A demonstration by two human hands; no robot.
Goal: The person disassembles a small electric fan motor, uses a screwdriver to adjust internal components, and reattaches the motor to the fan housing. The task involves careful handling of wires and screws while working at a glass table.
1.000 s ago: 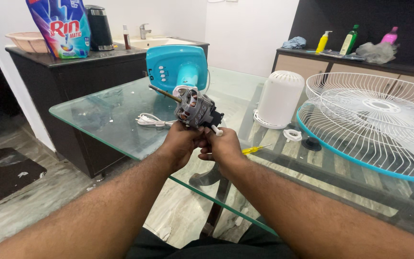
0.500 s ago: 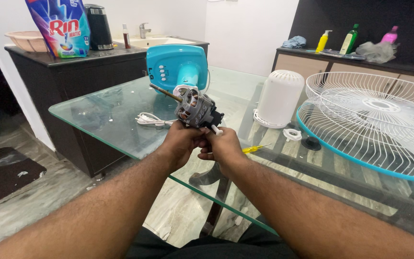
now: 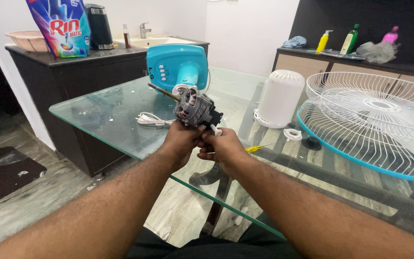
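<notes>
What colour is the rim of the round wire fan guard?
Teal blue rim, white wires; head view.

Fan motor [image 3: 193, 108] before fan base [image 3: 178, 67]

Glass table [image 3: 106, 112] with teal fan base [image 3: 177, 64], white cover [image 3: 280, 98], wire grille [image 3: 374, 120], cord [image 3: 152, 120]

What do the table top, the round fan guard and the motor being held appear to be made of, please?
Table top: clear glass, glossy; the floor shows through it.
Fan guard: thin white wire, likely painted metal, with a teal rim that looks plastic.
Motor: grey metal housing with coppery windings inside and a bare metal shaft; held by left hand and right hand.
</notes>
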